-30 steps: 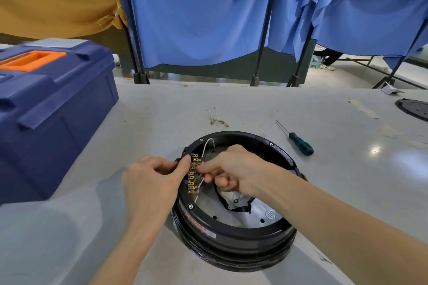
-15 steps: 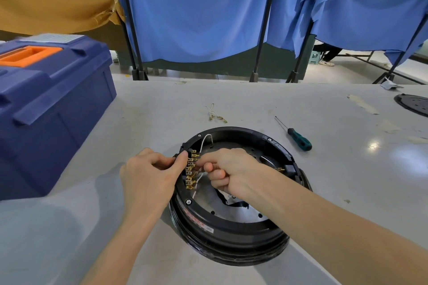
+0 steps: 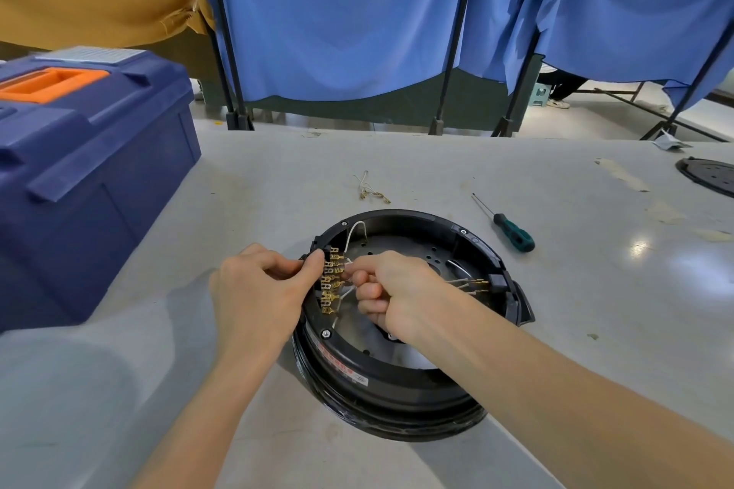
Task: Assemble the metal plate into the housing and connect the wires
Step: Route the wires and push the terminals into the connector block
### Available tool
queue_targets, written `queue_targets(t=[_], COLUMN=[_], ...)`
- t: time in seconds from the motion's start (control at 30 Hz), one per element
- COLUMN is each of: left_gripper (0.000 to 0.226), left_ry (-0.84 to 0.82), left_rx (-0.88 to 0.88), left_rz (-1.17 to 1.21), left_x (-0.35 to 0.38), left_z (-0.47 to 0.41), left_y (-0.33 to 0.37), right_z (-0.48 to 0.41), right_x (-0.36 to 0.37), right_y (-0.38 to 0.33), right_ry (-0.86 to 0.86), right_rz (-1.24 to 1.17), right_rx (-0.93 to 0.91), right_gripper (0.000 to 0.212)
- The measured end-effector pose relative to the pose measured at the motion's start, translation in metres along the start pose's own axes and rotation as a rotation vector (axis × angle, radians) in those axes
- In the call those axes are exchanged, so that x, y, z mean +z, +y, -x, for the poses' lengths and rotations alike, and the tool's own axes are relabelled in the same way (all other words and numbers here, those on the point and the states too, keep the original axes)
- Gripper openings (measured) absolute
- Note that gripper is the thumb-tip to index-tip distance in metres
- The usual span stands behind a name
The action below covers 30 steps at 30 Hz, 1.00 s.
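Note:
A round black housing point(image 3: 421, 381) lies on the grey table in front of me, with a silver metal plate point(image 3: 401, 246) seated inside it. A row of brass terminals point(image 3: 331, 282) runs along its left inner rim. My left hand point(image 3: 258, 294) grips the housing's left edge beside the terminals, thumb tip against the block. My right hand point(image 3: 391, 290) reaches in from the right and pinches a white wire point(image 3: 344, 295) at the terminal row. Another white wire point(image 3: 354, 230) loops at the upper rim. More wires with brass ends point(image 3: 474, 286) lie at the housing's right side.
A blue toolbox point(image 3: 83, 179) with an orange handle stands at the left. A green-handled screwdriver point(image 3: 512, 234) lies to the right of the housing, and a loose wire bundle point(image 3: 371, 189) behind it. A black round part point(image 3: 711, 177) sits at the far right edge.
My view has shifted slightly. My right hand has drawn back a little to the left toward the terminals, uncovering the brass-ended wires at the housing's right side. The left hand keeps its hold.

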State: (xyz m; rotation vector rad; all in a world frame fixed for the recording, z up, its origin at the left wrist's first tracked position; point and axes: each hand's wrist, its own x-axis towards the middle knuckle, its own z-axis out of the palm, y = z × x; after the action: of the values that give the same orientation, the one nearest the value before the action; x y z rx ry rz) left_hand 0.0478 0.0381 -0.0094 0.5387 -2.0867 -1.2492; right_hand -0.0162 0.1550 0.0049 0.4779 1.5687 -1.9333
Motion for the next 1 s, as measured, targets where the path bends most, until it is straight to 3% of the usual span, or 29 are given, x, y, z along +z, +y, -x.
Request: queue_targets(t=[0.8, 1.0], left_gripper=[0.028, 0.026], left_ry=[0.013, 0.013], left_rx=[0.007, 0.024], left_rz=[-0.014, -0.033], left_x=[0.0032, 0.0043], left_z=[0.0017, 0.0011], left_y=[-0.0009, -0.0025], right_z=[0.0052, 0.0048], right_x=[0.0036, 0.0057], right_y=[0.0013, -0.0024], right_ry=[0.022, 0.030], right_rz=[0.143, 0.171], right_rx=[0.000, 0.012], right_gripper=[0.007, 0.018])
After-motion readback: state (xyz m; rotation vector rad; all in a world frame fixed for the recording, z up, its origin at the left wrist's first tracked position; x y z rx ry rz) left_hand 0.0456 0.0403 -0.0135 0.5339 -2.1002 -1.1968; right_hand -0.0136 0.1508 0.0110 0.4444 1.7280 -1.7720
